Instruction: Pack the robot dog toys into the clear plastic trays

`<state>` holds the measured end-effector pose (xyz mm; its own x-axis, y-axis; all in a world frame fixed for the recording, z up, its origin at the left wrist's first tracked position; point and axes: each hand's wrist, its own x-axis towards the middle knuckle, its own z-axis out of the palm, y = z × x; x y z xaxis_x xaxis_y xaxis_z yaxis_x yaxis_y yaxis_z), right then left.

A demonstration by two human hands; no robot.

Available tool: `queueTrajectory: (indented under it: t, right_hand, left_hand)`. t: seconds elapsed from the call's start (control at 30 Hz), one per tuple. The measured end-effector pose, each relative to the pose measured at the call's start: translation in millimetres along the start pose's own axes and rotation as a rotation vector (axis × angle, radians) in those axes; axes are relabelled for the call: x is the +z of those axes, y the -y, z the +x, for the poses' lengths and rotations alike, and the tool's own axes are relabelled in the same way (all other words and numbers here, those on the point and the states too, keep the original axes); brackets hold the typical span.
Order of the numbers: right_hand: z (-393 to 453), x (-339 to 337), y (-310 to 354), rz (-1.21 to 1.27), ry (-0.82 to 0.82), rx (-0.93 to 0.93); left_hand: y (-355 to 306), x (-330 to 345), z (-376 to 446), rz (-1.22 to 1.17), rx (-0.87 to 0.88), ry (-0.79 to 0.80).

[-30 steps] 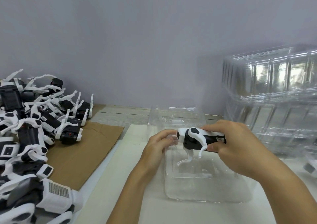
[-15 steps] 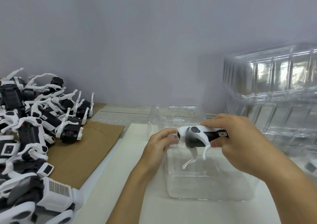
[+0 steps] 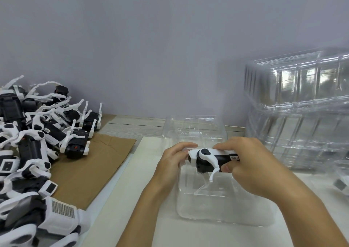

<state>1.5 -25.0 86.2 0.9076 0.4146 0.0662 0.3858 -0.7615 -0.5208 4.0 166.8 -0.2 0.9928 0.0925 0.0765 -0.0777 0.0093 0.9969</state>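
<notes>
A black-and-white robot dog toy hangs over a clear plastic tray, its white legs pointing down into the tray. My right hand grips the toy's body from the right side. My left hand holds the toy's left end, with its fingers also at the tray's upper left rim. The tray sits on a white board in front of me. Its raised clear lid stands behind the hands.
A heap of robot dog toys lies at the left on brown cardboard. A tall stack of clear trays fills the right side against the grey wall. Part of another toy shows at the right edge.
The toy has turned from tilted to level and has sunk a little, so its legs reach deeper into the tray. Both hands stayed on it.
</notes>
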Motion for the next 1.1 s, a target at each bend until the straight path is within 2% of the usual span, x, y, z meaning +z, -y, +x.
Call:
queueTrajectory:
  t: [0.43, 0.67, 0.97, 1.1]
  right_hand:
    - [2.2, 3.8, -6.0, 0.01, -0.043, 0.064]
    - [1.3, 2.4, -5.7, 0.061, -0.009, 0.082]
    - [0.6, 3.9, -0.5, -0.037, -0.003, 0.115]
    - [2.1, 9.5, -1.9, -0.076, 0.047, 0.123]
  left_hand:
    - [2.1, 2.2, 0.7, -0.016, 0.008, 0.009]
    - [2.6, 1.3, 0.7, -0.017, 0.016, -0.004]
    - [2.7, 1.8, 0.6, -0.016, -0.007, 0.005]
    - [3.1, 1.7, 1.3, -0.019, 0.001, 0.0]
